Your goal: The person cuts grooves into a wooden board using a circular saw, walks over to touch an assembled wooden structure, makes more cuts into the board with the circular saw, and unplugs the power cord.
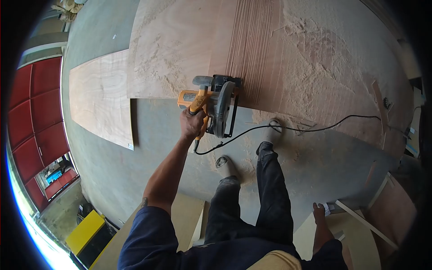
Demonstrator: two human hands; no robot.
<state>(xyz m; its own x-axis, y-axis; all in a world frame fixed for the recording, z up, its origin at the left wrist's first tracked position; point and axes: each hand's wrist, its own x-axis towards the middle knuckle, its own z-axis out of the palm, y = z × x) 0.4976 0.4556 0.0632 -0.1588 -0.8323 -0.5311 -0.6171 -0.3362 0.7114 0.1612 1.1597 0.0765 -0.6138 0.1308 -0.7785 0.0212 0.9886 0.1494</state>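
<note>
My left hand (192,123) is wrapped around the rear handle of a yellow and black circular saw (219,108). The saw stands at the near edge of a large plywood sheet (198,40), with its round guard toward the right. Several close parallel cut lines run across the sheet from the saw. A black power cord (265,127) leaves the handle and trails to the right. Low on the right, my right hand (318,211) has its fingers curled beside a small white item (328,207), over a pale board (355,231); what it grips is unclear.
Sawdust (310,67) covers much of the sheet and spills onto the grey floor (175,157). A smaller plywood piece (101,96) lies on the left. My shoes (274,128) are close to the cord. Loose wood strips (380,105) lie on the right, and a yellow box (85,231) is lower left.
</note>
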